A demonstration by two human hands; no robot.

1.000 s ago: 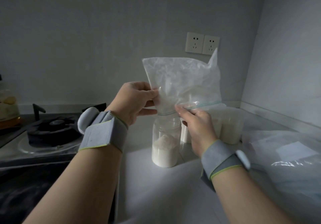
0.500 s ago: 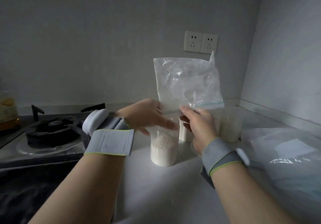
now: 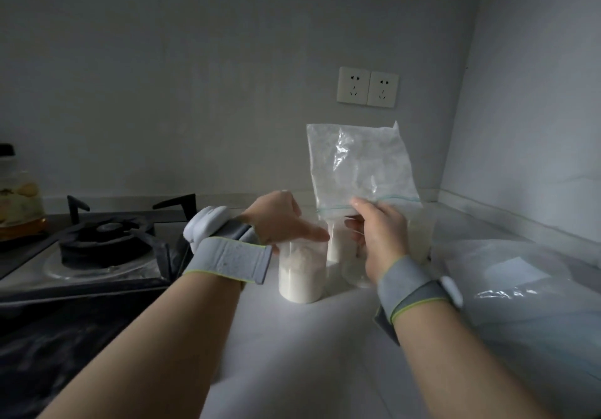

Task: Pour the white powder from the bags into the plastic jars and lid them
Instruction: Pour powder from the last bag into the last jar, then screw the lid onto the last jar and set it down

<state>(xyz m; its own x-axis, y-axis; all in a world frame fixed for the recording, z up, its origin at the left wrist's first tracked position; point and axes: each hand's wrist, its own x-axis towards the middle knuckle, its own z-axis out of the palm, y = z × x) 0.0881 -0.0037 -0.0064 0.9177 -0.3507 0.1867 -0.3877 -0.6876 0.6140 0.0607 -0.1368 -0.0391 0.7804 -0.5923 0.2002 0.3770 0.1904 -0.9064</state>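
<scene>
Right hand [image 3: 380,236] pinches one clear zip bag [image 3: 357,164] at its zip edge, thumb and fingers curled on the plastic. The bag stands up above this hand with its mouth downward, and only a dusting of white powder clings inside.

Left hand [image 3: 279,220] lies across the top of the front jar [image 3: 300,275], fingers stretched out straight toward the right hand and gripping nothing that I can see. This jar stands directly under the left fingers on the pale surface [image 3: 309,353]. It has no lid and is filled with white powder to more than half its height.

A second jar [image 3: 336,246] with powder stands between the two hands, just behind the first. A third jar [image 3: 419,239] shows just past the right hand, on its far right side, partly hidden. Low beside the right wrist is a clear round shape; whether it is a jar cannot be told. That makes three jars counted for certain, and one bag in hand.

Each wrist wears one grey band, two in all, each with a white device.

Right of the right forearm lies a heap of plastic bags [image 3: 527,288]. Left of the left arm sits a stove [image 3: 104,243] with one burner in sight, and beyond it one bottle [image 3: 19,197]. Two sockets [image 3: 367,88] sit on the wall above the bag.
</scene>
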